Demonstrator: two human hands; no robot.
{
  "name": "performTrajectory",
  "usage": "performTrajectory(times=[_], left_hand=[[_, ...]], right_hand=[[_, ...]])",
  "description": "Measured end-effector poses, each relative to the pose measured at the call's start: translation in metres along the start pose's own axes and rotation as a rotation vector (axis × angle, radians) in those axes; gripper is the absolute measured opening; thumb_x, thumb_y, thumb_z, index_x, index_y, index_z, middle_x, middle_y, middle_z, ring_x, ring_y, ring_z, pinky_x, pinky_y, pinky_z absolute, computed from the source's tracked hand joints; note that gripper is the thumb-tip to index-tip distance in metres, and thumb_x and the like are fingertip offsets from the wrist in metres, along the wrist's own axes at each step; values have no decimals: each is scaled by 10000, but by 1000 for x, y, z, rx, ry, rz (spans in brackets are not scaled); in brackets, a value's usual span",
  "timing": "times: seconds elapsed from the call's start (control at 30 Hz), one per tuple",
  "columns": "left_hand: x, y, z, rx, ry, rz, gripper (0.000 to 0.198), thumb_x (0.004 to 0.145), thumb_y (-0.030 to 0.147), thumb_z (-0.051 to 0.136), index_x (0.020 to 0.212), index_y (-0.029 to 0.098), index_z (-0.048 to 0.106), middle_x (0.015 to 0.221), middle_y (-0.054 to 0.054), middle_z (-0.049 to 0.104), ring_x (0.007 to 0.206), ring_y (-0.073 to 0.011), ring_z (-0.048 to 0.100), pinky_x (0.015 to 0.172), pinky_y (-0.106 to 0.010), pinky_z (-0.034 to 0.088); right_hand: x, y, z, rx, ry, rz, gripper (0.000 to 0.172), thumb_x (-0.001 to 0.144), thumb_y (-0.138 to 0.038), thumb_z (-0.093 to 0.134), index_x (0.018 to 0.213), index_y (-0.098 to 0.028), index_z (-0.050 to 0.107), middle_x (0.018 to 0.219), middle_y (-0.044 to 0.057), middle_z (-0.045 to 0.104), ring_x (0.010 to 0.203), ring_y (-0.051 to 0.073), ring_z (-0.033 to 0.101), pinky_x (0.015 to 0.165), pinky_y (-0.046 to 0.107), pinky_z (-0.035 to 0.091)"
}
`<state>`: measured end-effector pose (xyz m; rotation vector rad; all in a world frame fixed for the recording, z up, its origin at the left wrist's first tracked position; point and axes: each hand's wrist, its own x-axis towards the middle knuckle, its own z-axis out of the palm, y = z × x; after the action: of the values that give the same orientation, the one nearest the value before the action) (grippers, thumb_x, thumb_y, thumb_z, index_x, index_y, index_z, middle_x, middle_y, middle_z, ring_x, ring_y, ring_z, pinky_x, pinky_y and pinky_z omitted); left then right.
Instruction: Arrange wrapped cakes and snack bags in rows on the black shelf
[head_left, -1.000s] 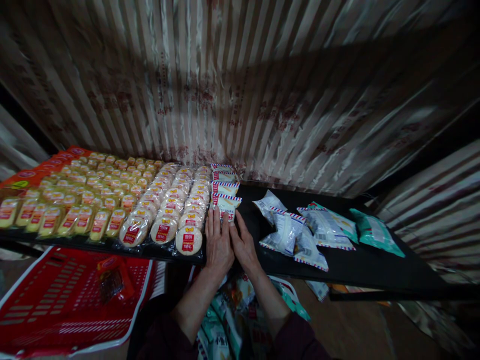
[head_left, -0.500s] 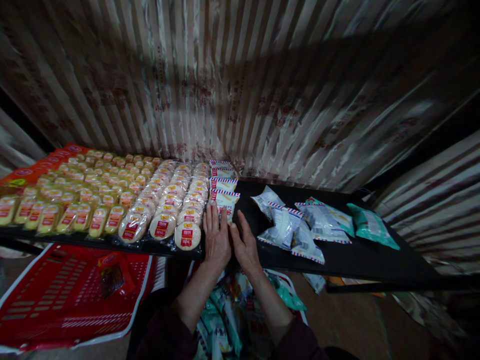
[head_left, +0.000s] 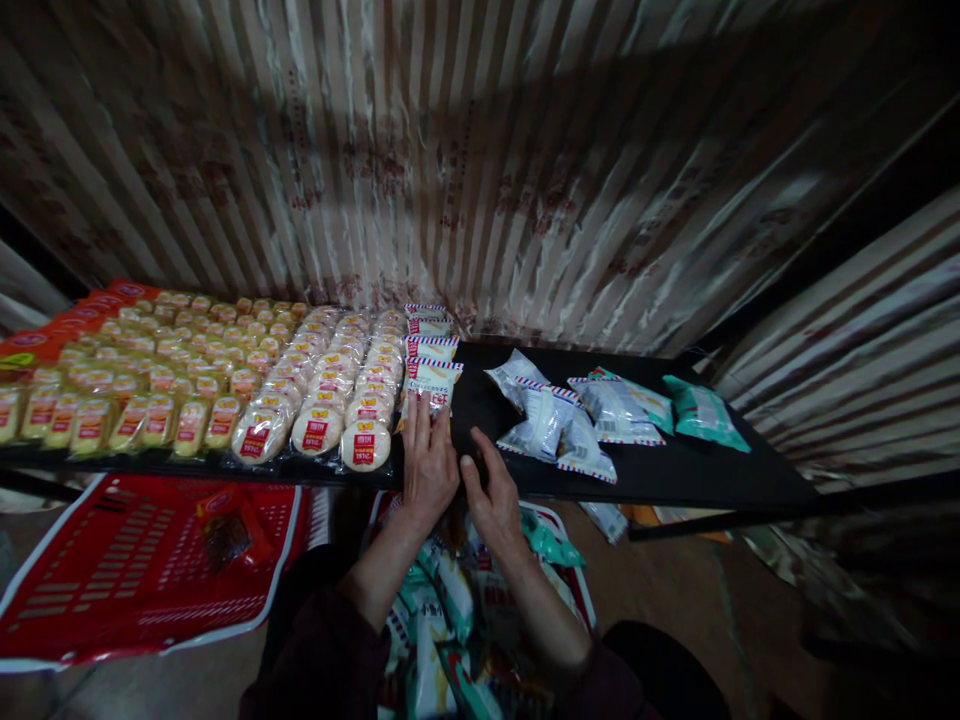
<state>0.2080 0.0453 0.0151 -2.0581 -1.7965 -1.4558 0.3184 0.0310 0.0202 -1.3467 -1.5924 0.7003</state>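
A row of white snack bags [head_left: 433, 378] with striped edges runs back across the black shelf [head_left: 480, 400]. My left hand [head_left: 430, 465] lies with fingers stretched over the lower part of the front bag. Just right of it, my right hand [head_left: 491, 490] is held with thumb and fingers apart, nothing in it, near the shelf's front edge. To the left of the bags stand rows of round wrapped rice crackers [head_left: 365, 445]. Several loose silver-backed bags [head_left: 551, 420] lie in a heap on the right, beside a teal bag [head_left: 705, 412].
Small yellow wrapped cakes [head_left: 159, 420] and orange packets [head_left: 45, 345] fill the shelf's left part. Below stands a red basket [head_left: 142, 570] holding one packet [head_left: 232, 525]. Another basket of snack bags [head_left: 435, 650] sits under my arms. A striped sheet [head_left: 450, 150] hangs behind.
The view has shifted, so the shelf appears slightly higher and further left. My right hand sits a little lower against the shelf and further from the front bag; my left stays on the bag.
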Motion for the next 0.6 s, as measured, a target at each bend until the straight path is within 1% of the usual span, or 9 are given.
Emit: performTrajectory(times=[0.07, 0.13, 0.2, 0.23, 0.3, 0.43, 0.53, 0.6], left_hand=[[-8, 7, -6, -86, -4, 59, 413, 886, 92, 340, 1263, 113, 507, 1446, -170, 414, 1422, -237, 231, 1115, -489, 317], [-16, 14, -10, -161, -29, 95, 374, 879, 85, 347, 1179, 125, 566, 1350, -152, 522, 1343, -208, 384, 1084, -431, 386], [-26, 21, -13, -219, -78, 89, 356, 870, 80, 360, 1136, 137, 591, 1260, -134, 591, 1227, -183, 508, 1032, -378, 450], [-30, 23, -14, -242, -108, 72, 355, 864, 75, 366, 1124, 144, 598, 1221, -123, 615, 1175, -174, 546, 1006, -359, 473], [-40, 28, -15, -281, -178, 24, 357, 850, 63, 374, 1099, 159, 611, 1160, -102, 645, 1108, -164, 588, 972, -337, 499], [-59, 33, -17, -317, -322, -81, 349, 835, 51, 384, 1052, 170, 630, 1096, -79, 669, 1042, -158, 619, 941, -319, 515], [-72, 34, -20, -252, -414, -125, 326, 836, 64, 403, 1030, 164, 644, 1100, -80, 664, 1037, -169, 611, 951, -333, 503], [-78, 34, -24, -154, -471, -127, 311, 838, 102, 445, 1076, 163, 636, 1151, -88, 644, 1081, -199, 582, 984, -377, 476]], right_hand=[[-8, 2, -5, -19, 8, -10, 501, 891, -458, 447, 1294, -172, 529, 1358, 121, 540, 1280, 235, 476, 1102, 453, 348], [-16, 8, -11, -40, 21, -10, 481, 893, -443, 443, 1272, -166, 547, 1331, 128, 564, 1251, 239, 506, 1081, 453, 375], [-26, 16, -16, -60, 38, -8, 450, 895, -424, 442, 1245, -169, 566, 1296, 130, 590, 1212, 241, 539, 1055, 457, 405], [-31, 20, -19, -68, 46, -12, 433, 896, -414, 441, 1230, -173, 576, 1278, 129, 603, 1194, 241, 554, 1041, 459, 418], [-41, 27, -24, -79, 61, -29, 399, 899, -393, 442, 1202, -182, 592, 1251, 125, 621, 1170, 238, 571, 1019, 458, 438], [-57, 35, -36, -122, 86, -67, 343, 903, -349, 443, 1147, -184, 619, 1232, 125, 629, 1161, 237, 575, 1001, 453, 453], [-66, 37, -42, -167, 96, -84, 315, 903, -322, 441, 1100, -179, 641, 1207, 131, 639, 1145, 241, 582, 994, 460, 457], [-72, 39, -43, -197, 70, -89, 302, 899, -307, 441, 1081, -187, 650, 1195, 125, 644, 1139, 242, 583, 996, 465, 455]])
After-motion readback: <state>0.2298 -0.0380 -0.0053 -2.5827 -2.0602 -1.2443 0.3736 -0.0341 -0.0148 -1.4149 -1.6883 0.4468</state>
